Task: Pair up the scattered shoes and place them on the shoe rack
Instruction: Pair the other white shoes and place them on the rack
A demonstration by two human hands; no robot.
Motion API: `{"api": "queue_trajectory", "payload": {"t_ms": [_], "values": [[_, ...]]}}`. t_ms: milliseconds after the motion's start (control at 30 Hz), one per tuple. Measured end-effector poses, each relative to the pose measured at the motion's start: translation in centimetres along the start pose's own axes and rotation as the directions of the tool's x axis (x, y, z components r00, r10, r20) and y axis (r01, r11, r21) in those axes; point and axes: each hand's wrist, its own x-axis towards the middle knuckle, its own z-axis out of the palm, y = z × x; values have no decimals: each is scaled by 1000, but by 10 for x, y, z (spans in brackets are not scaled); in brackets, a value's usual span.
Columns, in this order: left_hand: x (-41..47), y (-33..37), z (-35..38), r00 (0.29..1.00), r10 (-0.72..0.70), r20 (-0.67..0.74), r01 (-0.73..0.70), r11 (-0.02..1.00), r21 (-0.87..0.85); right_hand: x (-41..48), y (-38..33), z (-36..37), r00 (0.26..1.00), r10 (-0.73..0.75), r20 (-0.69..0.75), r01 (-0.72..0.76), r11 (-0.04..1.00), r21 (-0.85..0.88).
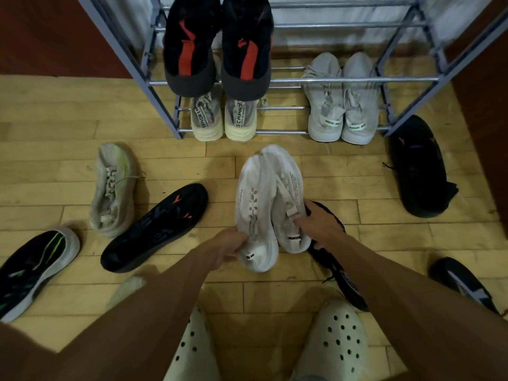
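Two white sneakers are held side by side just in front of the grey metal shoe rack (162,103), toes pointing at it. My left hand (228,247) grips the heel of the left white sneaker (254,204). My right hand (320,224) grips the heel of the right white sneaker (288,188). The rack's upper shelf carries a black and red pair (217,45). On its lowest shelf stand a cream pair (222,119) and a grey pair (341,105).
Loose shoes lie on the wooden floor: a pale grey sneaker (115,188), a black one (156,226), a black and green one (35,270) at left, a black shoe (420,166) at right, another (464,284) lower right, and one (335,259) under my right arm. My cream clogs (332,342) are at the bottom.
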Motion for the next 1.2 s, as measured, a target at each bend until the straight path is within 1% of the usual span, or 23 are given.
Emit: {"api": "queue_trajectory", "payload": {"t_ms": [67,133,200,267,333,433,500,567,700,767,867,967,1067,1133,1200], "values": [[-2,0,1,1000,-13,-1,13,990,-139,-1,-3,-1,996,81,-46,-75,991,111],[-7,2,-6,999,-25,25,30,972,-235,-3,-3,-2,985,151,-77,-131,967,217],[-15,8,-16,999,-26,36,34,964,-262,-5,-4,-7,980,190,-63,-165,945,282],[-25,14,-25,998,-9,54,22,968,-249,-8,-7,-16,978,206,-24,-189,936,297],[-37,20,-28,998,21,51,-11,982,-191,-15,-14,-25,984,176,-5,-170,956,237],[-55,27,-25,995,86,-41,-91,990,-112,-32,-32,-43,994,108,-19,-106,989,107],[-72,34,-25,985,148,-87,-152,987,-49,-49,-42,-61,994,103,-24,-102,994,34],[-90,46,-27,975,200,-95,-199,980,11,-67,-45,-83,993,108,-38,-109,994,-21],[-135,73,-25,948,297,-118,-282,951,123,-116,-49,-132,990,116,-78,-121,991,-64],[-159,87,-19,927,346,-142,-328,935,136,-141,-52,-156,988,113,-101,-119,991,-58],[-187,107,-9,909,395,-136,-387,918,81,-169,-53,-187,983,112,-147,-111,994,11],[-203,131,3,880,456,-133,-453,890,55,-186,-53,-211,977,113,-182,-91,987,130],[-209,158,15,854,502,-137,-501,864,41,-193,-54,-228,977,89,-193,-36,964,262],[-207,175,21,849,506,-154,-513,858,-8,-188,-56,-234,978,68,-197,1,942,334],[-199,194,26,859,488,-157,-502,862,-72,-173,-58,-238,975,65,-211,25,918,397]]}}
